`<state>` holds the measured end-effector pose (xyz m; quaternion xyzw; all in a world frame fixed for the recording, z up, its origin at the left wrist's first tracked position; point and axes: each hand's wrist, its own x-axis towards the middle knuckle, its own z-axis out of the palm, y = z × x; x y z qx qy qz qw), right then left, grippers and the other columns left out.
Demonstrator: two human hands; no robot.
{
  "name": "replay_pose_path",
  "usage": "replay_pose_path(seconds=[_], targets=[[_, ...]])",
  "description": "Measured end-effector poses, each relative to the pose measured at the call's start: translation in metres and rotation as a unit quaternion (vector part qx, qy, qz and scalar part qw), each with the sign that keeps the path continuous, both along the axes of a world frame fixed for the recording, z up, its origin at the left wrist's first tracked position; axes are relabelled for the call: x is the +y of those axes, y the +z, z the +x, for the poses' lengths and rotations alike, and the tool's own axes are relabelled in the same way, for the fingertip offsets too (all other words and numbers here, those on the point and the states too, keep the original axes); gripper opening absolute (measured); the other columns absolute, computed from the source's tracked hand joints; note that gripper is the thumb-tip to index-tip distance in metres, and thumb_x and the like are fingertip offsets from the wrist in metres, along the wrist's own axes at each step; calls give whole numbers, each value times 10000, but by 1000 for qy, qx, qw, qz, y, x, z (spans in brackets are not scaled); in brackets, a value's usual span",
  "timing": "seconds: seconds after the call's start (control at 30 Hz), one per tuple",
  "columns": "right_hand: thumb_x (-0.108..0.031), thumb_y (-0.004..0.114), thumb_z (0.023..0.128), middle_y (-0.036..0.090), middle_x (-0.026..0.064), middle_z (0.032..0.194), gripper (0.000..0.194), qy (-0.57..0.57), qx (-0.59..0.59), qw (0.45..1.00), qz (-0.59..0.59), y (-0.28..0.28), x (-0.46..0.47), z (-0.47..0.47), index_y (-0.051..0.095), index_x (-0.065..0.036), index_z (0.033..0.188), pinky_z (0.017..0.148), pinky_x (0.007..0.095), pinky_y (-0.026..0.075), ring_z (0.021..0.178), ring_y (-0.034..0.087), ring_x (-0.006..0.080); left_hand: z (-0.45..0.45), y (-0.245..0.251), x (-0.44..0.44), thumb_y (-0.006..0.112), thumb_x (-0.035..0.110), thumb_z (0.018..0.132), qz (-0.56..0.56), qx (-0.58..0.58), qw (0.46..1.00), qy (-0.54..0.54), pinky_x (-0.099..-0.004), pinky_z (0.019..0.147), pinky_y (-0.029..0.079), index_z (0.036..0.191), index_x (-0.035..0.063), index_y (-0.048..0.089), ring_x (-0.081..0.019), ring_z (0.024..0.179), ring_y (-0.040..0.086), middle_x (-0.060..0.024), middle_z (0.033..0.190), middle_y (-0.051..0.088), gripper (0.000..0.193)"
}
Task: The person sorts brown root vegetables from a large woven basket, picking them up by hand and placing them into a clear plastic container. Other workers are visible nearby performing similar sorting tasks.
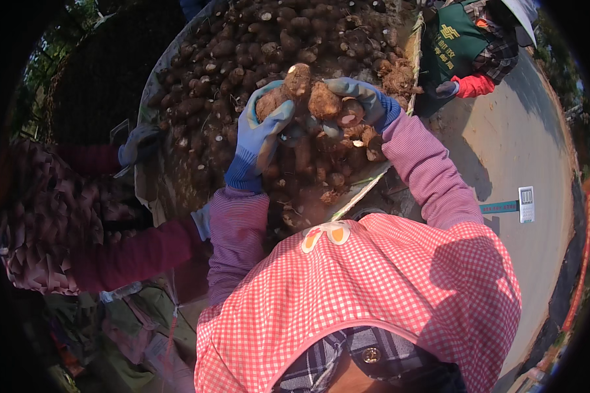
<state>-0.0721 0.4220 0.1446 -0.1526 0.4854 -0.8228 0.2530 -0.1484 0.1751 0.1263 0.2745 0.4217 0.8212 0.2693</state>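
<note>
My left hand [265, 123], in a blue knit work glove, is closed around a brown taro corm [271, 102] above a large heap of taro [226, 73]. Another upright corm with a pale tip [297, 80] touches it on the right; whether my fingers hold it too is not plain. My right hand [361, 96], gloved alike, grips a rough taro corm [324, 101] at its fingertips, close beside the left one. A corm with a pinkish cut face [350, 113] sits below my right fingers. The lower fingers of my right hand are partly hidden.
The heap lies on a sheet with a pale rolled edge [368, 189]. A co-worker in dark red sleeves [142, 255] reaches in from the left with gloved hands. Another person in a green apron [455, 44] is at the upper right, beside concrete ground [531, 137]. Crumpled cloths lie lower left.
</note>
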Motion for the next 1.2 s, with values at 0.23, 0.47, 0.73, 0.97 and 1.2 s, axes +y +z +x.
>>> replay_pose_path(seconds=[0.23, 0.47, 0.73, 0.97, 1.2], targets=[[-212, 786, 892, 634, 113, 1288, 643, -330, 73, 920, 196, -16, -81, 34, 464, -49, 1425, 865, 313, 555, 1043, 653, 155, 35, -2, 2, 814, 75, 843, -23, 112, 976, 184, -268, 882, 527, 1224, 12, 578, -105, 1002, 615, -52, 1089, 628, 453], [-324, 779, 876, 640, 157, 1304, 677, -327, 158, 825, 434, -3, -94, 63, 496, -2, 1400, 1029, 337, 466, 1179, 605, 191, 34, 4, -28, 806, 88, 825, -106, 109, 986, 64, -266, 834, 546, 1130, -7, 644, -108, 935, 638, -52, 1030, 673, 358], [-318, 729, 921, 652, 140, 1222, 662, -135, 53, 883, 446, 11, -63, 69, 464, 32, 1417, 830, 285, 543, 986, 674, 154, 21, -21, -65, 731, 163, 898, -96, 36, 989, -108, -263, 769, 540, 1126, 29, 649, -109, 919, 626, -23, 1007, 655, 277], [-316, 662, 984, 573, 171, 1322, 665, -200, -62, 972, 107, -8, -66, 60, 331, -112, 1524, 706, 354, 639, 886, 735, 270, 33, -17, -45, 721, 141, 914, -123, -9, 984, 127, -276, 812, 540, 1175, 41, 600, -127, 957, 618, -43, 1076, 627, 305], [-444, 480, 1057, 660, 99, 1202, 578, -151, 20, 961, 229, -22, -102, 64, 382, -114, 1522, 802, 373, 610, 975, 705, 213, 66, -20, -37, 842, 184, 804, -219, 289, 900, 242, -314, 884, 512, 1132, 32, 597, -158, 973, 626, -68, 1060, 633, 436]])
